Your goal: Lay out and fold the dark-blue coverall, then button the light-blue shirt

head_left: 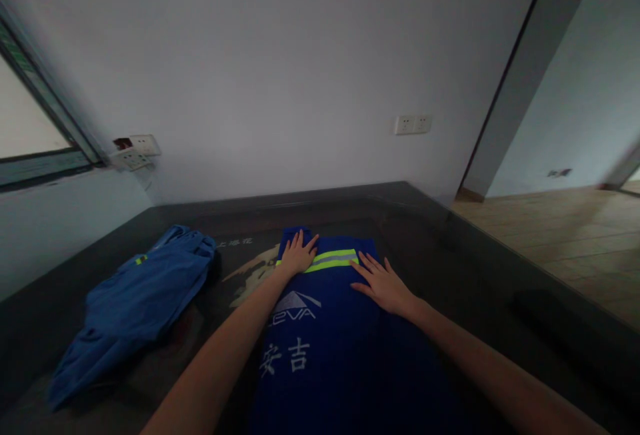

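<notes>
A dark blue work garment lies flat on the dark table, with white lettering, a white logo and a yellow-and-silver reflective band across its far part. My left hand rests on it near the far left side, palm down with fingers spread, over the left part of the band. My right hand lies on the right edge of the garment, fingers apart, the fingertips close to the right end of the band. Neither hand grips the cloth. The near part of the garment runs out of the bottom of the view.
A lighter blue garment lies crumpled on the left of the dark table. A long dark object sits near the right edge. White wall sockets are on the wall behind; a window is at the left.
</notes>
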A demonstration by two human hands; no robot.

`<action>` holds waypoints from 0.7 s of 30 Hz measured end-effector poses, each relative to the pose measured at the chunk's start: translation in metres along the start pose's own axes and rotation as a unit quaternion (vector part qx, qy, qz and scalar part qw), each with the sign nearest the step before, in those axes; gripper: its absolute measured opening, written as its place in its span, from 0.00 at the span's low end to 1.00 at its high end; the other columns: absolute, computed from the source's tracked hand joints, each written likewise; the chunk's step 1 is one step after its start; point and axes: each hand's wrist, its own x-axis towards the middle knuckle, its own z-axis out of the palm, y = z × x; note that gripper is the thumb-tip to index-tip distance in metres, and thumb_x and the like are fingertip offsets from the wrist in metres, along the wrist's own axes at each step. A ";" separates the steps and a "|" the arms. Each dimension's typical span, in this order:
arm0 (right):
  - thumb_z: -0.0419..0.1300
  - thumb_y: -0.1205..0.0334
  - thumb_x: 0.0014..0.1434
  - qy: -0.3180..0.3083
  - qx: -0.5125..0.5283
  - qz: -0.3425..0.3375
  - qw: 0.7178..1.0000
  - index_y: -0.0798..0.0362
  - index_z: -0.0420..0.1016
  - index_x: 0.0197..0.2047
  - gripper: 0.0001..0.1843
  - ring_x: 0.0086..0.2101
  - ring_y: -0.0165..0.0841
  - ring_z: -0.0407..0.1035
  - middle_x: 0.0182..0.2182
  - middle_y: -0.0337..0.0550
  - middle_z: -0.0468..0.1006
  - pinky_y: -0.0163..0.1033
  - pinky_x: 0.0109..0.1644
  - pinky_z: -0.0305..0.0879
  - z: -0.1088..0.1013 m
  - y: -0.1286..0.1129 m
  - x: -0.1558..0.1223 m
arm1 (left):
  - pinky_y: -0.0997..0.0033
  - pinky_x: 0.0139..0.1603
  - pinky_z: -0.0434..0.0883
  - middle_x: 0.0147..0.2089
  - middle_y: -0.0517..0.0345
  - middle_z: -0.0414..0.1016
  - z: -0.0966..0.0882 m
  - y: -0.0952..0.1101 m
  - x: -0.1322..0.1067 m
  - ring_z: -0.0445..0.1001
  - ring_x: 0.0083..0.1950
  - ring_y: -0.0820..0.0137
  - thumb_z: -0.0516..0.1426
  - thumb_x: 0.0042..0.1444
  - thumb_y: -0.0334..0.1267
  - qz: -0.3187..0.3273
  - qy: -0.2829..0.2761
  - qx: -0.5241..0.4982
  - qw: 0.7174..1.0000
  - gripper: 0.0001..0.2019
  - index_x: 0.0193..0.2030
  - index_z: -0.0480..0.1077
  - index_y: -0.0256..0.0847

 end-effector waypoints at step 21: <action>0.43 0.45 0.64 0.186 0.050 0.011 0.981 0.55 0.65 0.60 0.30 0.62 0.44 0.52 0.62 0.56 0.61 0.57 0.63 0.51 -0.035 0.029 -0.042 | 0.61 0.58 0.64 0.51 0.53 0.73 -0.099 0.016 -0.188 0.69 0.54 0.65 0.49 0.61 0.35 0.179 0.083 -0.245 0.949 0.13 0.51 0.68 0.42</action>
